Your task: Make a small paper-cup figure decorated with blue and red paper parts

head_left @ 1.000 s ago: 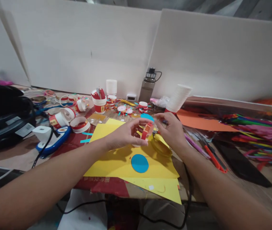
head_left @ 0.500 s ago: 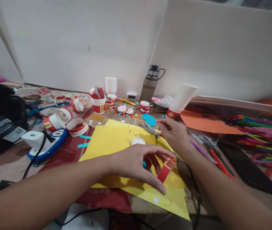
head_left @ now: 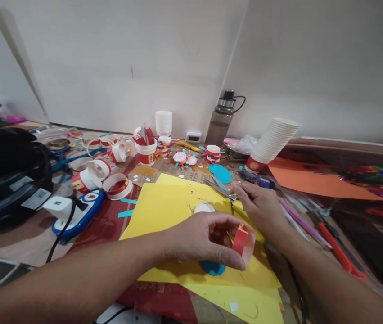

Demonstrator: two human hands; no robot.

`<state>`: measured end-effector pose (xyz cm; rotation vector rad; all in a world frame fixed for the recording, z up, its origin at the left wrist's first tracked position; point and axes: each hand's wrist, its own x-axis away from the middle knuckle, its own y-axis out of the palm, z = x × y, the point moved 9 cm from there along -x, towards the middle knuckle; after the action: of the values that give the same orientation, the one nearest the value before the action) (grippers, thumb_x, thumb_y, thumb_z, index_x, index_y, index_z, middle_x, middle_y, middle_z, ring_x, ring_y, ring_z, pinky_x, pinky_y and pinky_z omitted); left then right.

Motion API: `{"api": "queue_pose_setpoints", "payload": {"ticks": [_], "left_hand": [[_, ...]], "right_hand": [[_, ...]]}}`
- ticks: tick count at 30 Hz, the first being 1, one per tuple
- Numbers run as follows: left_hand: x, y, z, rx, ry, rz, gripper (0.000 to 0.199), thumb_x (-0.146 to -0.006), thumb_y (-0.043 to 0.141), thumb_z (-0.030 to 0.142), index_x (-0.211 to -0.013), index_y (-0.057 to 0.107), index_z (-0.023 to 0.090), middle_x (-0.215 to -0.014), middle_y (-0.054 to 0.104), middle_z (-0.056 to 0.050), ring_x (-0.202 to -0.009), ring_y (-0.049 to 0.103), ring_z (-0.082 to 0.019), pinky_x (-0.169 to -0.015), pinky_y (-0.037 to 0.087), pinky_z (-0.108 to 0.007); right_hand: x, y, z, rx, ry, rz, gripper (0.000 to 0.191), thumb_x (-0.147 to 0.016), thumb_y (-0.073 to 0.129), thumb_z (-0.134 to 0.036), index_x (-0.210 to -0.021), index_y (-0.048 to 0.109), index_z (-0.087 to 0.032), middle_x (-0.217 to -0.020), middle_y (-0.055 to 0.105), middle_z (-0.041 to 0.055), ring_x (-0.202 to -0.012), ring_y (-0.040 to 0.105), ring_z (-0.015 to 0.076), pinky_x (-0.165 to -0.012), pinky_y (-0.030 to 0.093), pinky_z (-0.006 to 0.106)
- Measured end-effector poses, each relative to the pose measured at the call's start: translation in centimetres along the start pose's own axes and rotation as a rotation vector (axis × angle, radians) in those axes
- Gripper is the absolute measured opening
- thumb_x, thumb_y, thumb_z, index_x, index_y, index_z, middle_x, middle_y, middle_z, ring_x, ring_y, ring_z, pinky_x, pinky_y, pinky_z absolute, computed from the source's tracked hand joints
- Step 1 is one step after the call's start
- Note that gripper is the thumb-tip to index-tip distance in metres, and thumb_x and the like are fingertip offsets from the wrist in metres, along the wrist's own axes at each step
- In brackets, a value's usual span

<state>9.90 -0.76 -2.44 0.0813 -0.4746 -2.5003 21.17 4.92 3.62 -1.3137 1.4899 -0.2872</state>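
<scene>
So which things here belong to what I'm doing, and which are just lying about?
Likely in the job:
- red ring, in your left hand
- scissors, by your right hand
- yellow paper

Seemingly just lying about:
- bottle
- white plug
- orange paper

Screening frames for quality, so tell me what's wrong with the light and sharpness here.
Head view: dim, flat light; soft shadows on the yellow paper by the left hand. Head view: coloured strands at right smeared; forearms look stretched towards the edges.
</scene>
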Motion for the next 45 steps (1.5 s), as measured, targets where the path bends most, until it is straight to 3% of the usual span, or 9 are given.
{"api": "queue_pose_setpoints", "payload": {"ticks": [4,9,14,21,27,30,35,40,45], "left_hand": [[0.1,-0.3,-0.1,0.035,-0.03,0.022,0.072,-0.048,0.092,0.025,-0.115,0.066,0.026,-0.104,0.066,-0.006,-0.09,0.06,-0.018,-0.08,0.047,-0.03],[0.1,-2.4,1.0,0.08,0.045,0.147,0.068,-0.051,0.091,0.032,-0.115,0.066,0.025,-0.107,0.066,-0.007,-0.092,0.06,-0.018,-0.079,0.046,-0.028],[0.3,-3.8,2.7,0.152,0.242,0.215,0.065,-0.06,0.085,0.042,-0.119,0.064,0.024,-0.106,0.066,-0.009,-0.083,0.058,-0.016,-0.066,0.044,-0.023],[0.5,-6.0,4.2,0.126,0.313,0.318,0.058,-0.058,0.087,0.034,-0.111,0.068,0.021,-0.105,0.066,-0.007,-0.079,0.057,-0.013,-0.065,0.044,-0.021],[0.7,-8.4,5.7,0.134,0.398,0.38,0.058,-0.059,0.086,0.042,-0.108,0.067,0.017,-0.097,0.066,-0.008,-0.072,0.057,-0.012,-0.061,0.046,-0.022],[0.8,-9.2,5.6,0.182,0.397,0.42,0.05,-0.065,0.079,0.051,-0.101,0.069,0.016,-0.099,0.066,-0.008,-0.074,0.058,-0.013,-0.062,0.049,-0.024],[0.7,-8.7,5.6,0.091,0.399,0.368,0.055,-0.065,0.08,0.049,-0.108,0.068,0.018,-0.102,0.066,-0.007,-0.077,0.058,-0.012,-0.062,0.047,-0.021],[0.8,-8.7,5.9,-0.06,0.413,0.369,0.072,-0.059,0.087,0.03,-0.126,0.061,0.025,-0.116,0.066,-0.008,-0.098,0.062,-0.019,-0.078,0.048,-0.023],[0.7,-8.4,6.2,-0.124,0.428,0.307,0.072,-0.064,0.083,0.02,-0.13,0.058,0.029,-0.128,0.062,-0.008,-0.115,0.058,-0.024,-0.091,0.048,-0.03]], "right_hand": [[0.2,-0.3,-0.2,0.0,0.012,-0.005,0.029,-0.093,0.049,-0.032,-0.075,0.067,-0.021,-0.06,0.066,0.0,-0.052,0.057,0.0132,-0.051,0.039,0.024],[0.2,-1.0,-0.2,0.013,0.024,-0.014,0.028,-0.093,0.049,-0.033,-0.077,0.068,-0.02,-0.066,0.068,0.0018,-0.055,0.059,0.0138,-0.054,0.039,0.024],[-0.1,-2.4,1.2,0.04,0.072,0.084,0.032,-0.094,0.047,-0.036,-0.076,0.069,-0.02,-0.063,0.066,0.0015,-0.056,0.057,0.0137,-0.055,0.038,0.025],[0.1,-4.7,1.9,-0.02,0.136,0.214,0.034,-0.094,0.045,-0.038,-0.079,0.069,-0.018,-0.059,0.06,-0.0001,-0.055,0.054,0.013,-0.057,0.038,0.025],[0.3,-5.4,1.7,-0.063,0.143,0.217,0.035,-0.094,0.045,-0.04,-0.08,0.069,-0.019,-0.056,0.057,-0.0005,-0.054,0.053,0.0134,-0.058,0.04,0.025],[0.2,-7.2,2.6,-0.121,0.169,0.317,0.035,-0.093,0.046,-0.041,-0.079,0.068,-0.018,-0.055,0.056,-0.0009,-0.053,0.053,0.0132,-0.057,0.04,0.025],[0.7,-9.7,5.5,-0.221,0.268,0.518,0.035,-0.093,0.049,-0.043,-0.077,0.067,-0.018,-0.052,0.052,-0.0028,-0.049,0.05,0.0118,-0.053,0.038,0.024],[0.3,-8.1,5.8,-0.136,0.238,0.419,0.034,-0.092,0.05,-0.042,-0.078,0.068,-0.017,-0.054,0.056,-0.0015,-0.052,0.052,0.0127,-0.055,0.038,0.025],[0.2,-7.4,4.6,-0.033,0.184,0.368,0.034,-0.092,0.048,-0.039,-0.076,0.068,-0.017,-0.055,0.058,-0.0001,-0.053,0.053,0.0137,-0.058,0.038,0.027]]}}
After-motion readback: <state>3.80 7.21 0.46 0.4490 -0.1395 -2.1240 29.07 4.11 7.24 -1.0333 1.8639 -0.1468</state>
